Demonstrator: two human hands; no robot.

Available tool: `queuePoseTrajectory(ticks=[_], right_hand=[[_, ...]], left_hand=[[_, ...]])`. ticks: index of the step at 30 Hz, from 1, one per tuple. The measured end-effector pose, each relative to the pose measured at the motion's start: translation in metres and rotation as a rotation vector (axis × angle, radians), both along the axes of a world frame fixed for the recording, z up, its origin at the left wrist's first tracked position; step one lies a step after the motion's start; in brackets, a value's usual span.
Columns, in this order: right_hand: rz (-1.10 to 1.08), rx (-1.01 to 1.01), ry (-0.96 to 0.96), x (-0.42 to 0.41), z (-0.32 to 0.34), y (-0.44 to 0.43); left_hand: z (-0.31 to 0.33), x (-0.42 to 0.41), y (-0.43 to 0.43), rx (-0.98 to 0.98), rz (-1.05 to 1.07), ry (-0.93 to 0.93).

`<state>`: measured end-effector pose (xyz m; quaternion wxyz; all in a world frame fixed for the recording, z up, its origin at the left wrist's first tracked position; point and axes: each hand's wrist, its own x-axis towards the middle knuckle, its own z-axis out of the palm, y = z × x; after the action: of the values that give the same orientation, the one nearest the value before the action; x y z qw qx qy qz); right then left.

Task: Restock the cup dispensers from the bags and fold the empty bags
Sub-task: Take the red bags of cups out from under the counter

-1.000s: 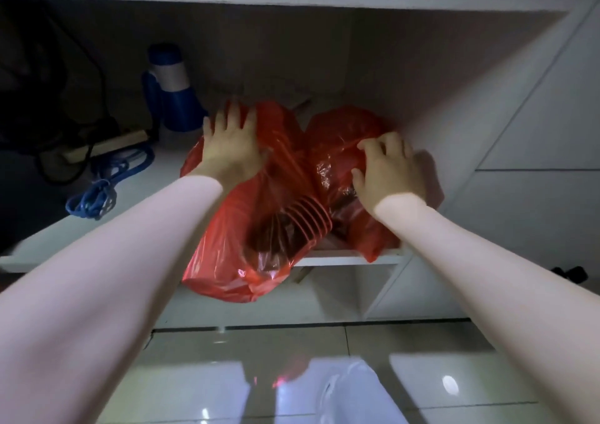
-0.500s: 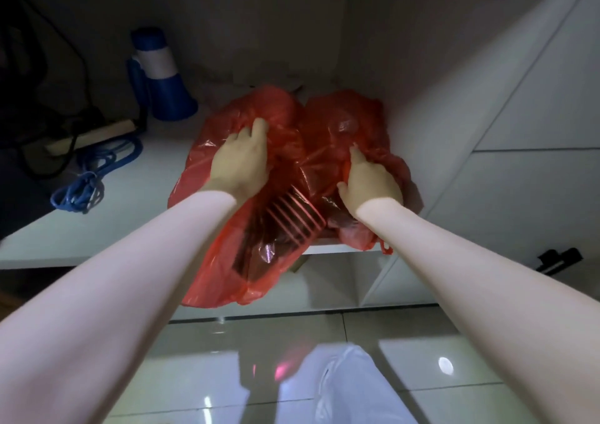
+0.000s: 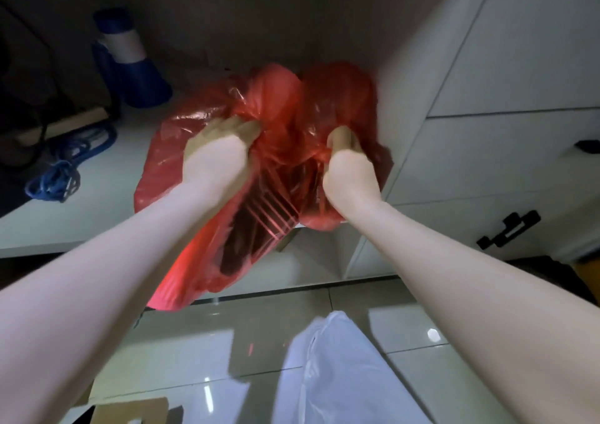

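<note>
We're only starting, by the look of it: left hand (image 3: 217, 154) & right hand (image 3: 352, 171), fingers curled tight, are gripping full red bags (image 3: 337, 98) at shelf (image 3: 81, 202) edge; restocking, folding not yet begun.

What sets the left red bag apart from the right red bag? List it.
Size: the left red bag is bulkier than the right red bag.
Pose: the left red bag sags below the shelf edge; the right red bag sits mostly on the shelf, beside the cabinet wall.
Contents: stacked cups show through the left red bag; the right red bag's are unclear.
Shared: glossy red plastic, gripped by the left hand and right hand.
</note>
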<state>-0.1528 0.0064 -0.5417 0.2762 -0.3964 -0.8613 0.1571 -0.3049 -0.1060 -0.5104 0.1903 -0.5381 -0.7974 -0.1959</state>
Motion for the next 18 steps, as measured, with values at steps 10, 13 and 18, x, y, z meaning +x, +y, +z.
queuePoseTrajectory(ticks=[10,13,18], right_hand=[[0.071,0.098,0.398,0.062,0.084,-0.057],[0.046,0.14,0.428,0.079,0.105,-0.078],[0.032,0.139,0.541,0.129,0.133,-0.12]], left_hand=[[0.059,0.072,-0.062,0.111,-0.098,0.339],[0.084,0.101,-0.076,0.148,-0.109,0.34],[0.129,0.152,-0.104,0.263,-0.145,0.365]])
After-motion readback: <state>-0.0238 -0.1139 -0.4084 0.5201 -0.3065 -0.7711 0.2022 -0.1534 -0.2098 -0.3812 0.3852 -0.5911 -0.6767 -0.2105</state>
